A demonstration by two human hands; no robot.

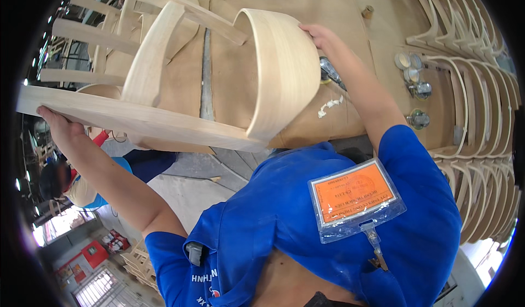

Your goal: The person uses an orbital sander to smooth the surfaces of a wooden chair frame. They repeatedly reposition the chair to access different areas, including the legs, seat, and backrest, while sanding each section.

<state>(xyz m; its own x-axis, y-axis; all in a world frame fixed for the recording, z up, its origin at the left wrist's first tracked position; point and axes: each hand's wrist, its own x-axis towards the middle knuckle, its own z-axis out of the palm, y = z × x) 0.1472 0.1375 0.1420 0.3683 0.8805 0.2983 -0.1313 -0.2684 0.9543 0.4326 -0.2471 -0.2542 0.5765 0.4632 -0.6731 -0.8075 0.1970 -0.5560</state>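
An unfinished pale wooden chair frame (142,113) lies tipped on its side across the bench, its legs pointing left. Its wide curved backrest (287,69) faces right. My left hand (63,125) is closed round the near long leg, close to its outer end, with the fingers partly hidden behind the wood. At the far upper edge of the backrest, my right hand (321,36) grips the rim; some of its fingers are out of sight. Beneath my right forearm lies a dark and silver hand tool (331,73), partly covered by the backrest and arm.
Brown cardboard (350,12) covers the bench. White scraps (330,106) lie near the tool. Round discs (403,61) and metal-coloured tools (420,120) sit at right, beside stacked curved wooden chair parts (481,104). Another person (82,189) is at the lower left.
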